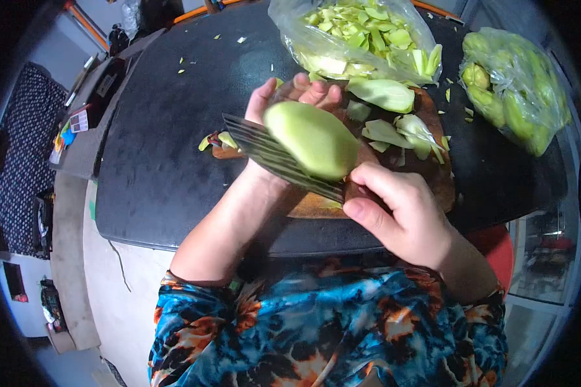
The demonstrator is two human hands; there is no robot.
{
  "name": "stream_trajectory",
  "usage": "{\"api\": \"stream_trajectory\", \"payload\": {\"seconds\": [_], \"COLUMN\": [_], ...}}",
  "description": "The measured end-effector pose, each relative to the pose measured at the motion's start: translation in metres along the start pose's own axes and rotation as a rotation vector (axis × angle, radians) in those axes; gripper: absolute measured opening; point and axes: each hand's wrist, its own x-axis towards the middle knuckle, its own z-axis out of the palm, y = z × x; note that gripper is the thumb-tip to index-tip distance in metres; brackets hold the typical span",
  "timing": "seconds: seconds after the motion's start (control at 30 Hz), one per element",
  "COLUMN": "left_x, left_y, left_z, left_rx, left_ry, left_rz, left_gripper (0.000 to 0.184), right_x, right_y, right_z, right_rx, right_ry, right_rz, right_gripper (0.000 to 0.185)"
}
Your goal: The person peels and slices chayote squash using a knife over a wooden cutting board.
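My left hand (303,90) cups a peeled, pale green chayote (313,138), fingers curled up behind it. A wide knife with a ridged, striped-looking blade (271,155) lies close against the chayote's near side; whether it cuts in I cannot tell. My right hand (400,203) grips the knife's handle at the blade's right end. Beneath both hands is a wooden cutting board (442,180), partly hidden by them. On the board lie a pale green half piece (384,95) and several slices (387,133).
Behind the board stands an open plastic bag (290,45) of cut pieces. A second clear bag (516,90) holds whole chayotes at the right. Peel scraps and a small tool (215,140) lie left of my left wrist on the black table (155,142).
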Motion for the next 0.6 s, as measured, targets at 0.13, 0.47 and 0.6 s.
{"api": "stream_trajectory", "payload": {"seconds": [0.13,0.47,0.6], "left_x": [0.011,-0.008,-0.019], "left_y": [-0.007,-0.018,-0.017], "left_z": [-0.012,0.032,0.040], "left_rx": [0.111,0.673,0.917], "left_ry": [0.197,-0.077,-0.072], "left_rz": [0.126,0.362,0.560], "left_gripper": [0.043,0.048,0.043], "right_x": [0.013,0.051,0.075], "right_y": [0.002,0.012,0.001], "right_z": [-0.017,-0.030,-0.010], "right_rx": [0.324,0.080,-0.327], "right_ry": [0.057,0.382,0.252], "right_rz": [0.220,-0.002,-0.468], "right_gripper": [0.027,0.031,0.022]}}
